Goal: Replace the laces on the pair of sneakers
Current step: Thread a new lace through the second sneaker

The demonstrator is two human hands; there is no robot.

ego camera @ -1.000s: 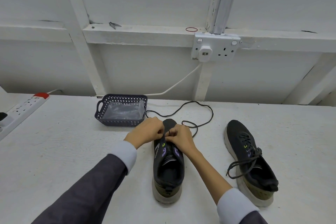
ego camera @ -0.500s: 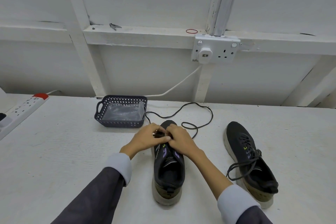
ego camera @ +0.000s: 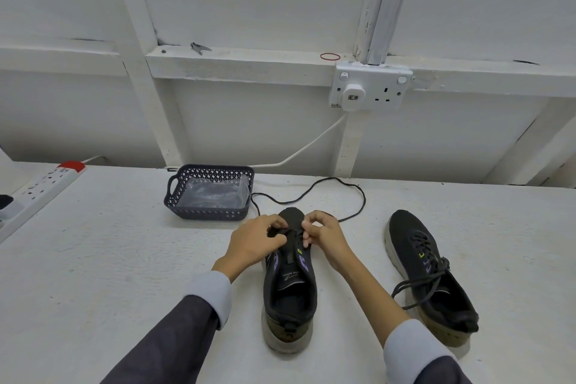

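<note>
A dark sneaker (ego camera: 290, 290) with no lace over its tongue stands in the middle of the white table, toe pointing away. My left hand (ego camera: 254, 241) and my right hand (ego camera: 322, 235) sit over its toe end, fingers curled and pinching a black lace (ego camera: 330, 188) at the front eyelets. The lace trails off behind the shoe in a loose loop across the table. A second dark sneaker (ego camera: 427, 271) with its lace still threaded and untied lies to the right, apart from both hands.
A dark perforated basket (ego camera: 187, 209) holding a clear plastic bag stands behind and left of the shoe. A white power strip (ego camera: 40, 187) lies along the left edge. The wall with a double socket (ego camera: 371, 89) rises right behind the table.
Both hands stayed at the shoe's toe end. They came together half a second ago and have since spread slightly apart. The lace loop behind has shifted a little.
</note>
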